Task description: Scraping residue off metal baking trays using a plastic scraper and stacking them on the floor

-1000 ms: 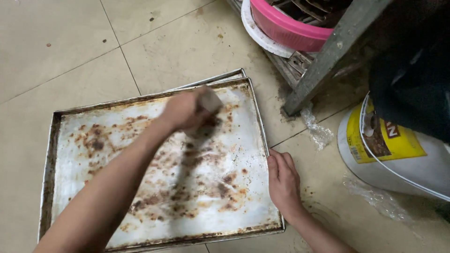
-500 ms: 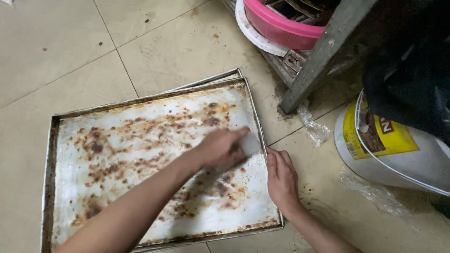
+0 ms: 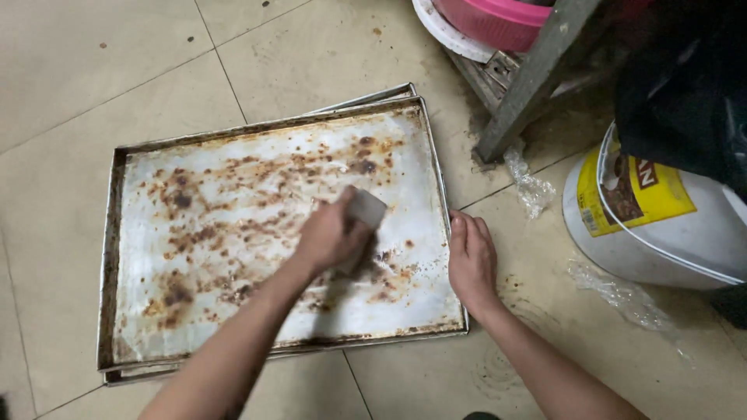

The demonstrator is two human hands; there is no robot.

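Bucket [image 3: 661, 225] — rack leg [image 3: 537, 78] — beside tray [image 3: 113, 257]

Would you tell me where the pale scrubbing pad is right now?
The pale scrubbing pad is in the left hand, on the stained metal baking tray, right of centre.

tray [image 3: 233, 187]: dull silver metal, and I'm seeing rusty brown and black burnt blotches all over it
scrub pad [image 3: 366, 208]: pale grey-white block
floor [image 3: 93, 70]: beige tiles, thin dark grout lines, a few brown specks
bucket [image 3: 661, 241]: white, with a yellow and brown label
basin [image 3: 498, 19]: hot pink, sitting in a white one
frame leg [image 3: 537, 78]: grey, scuffed
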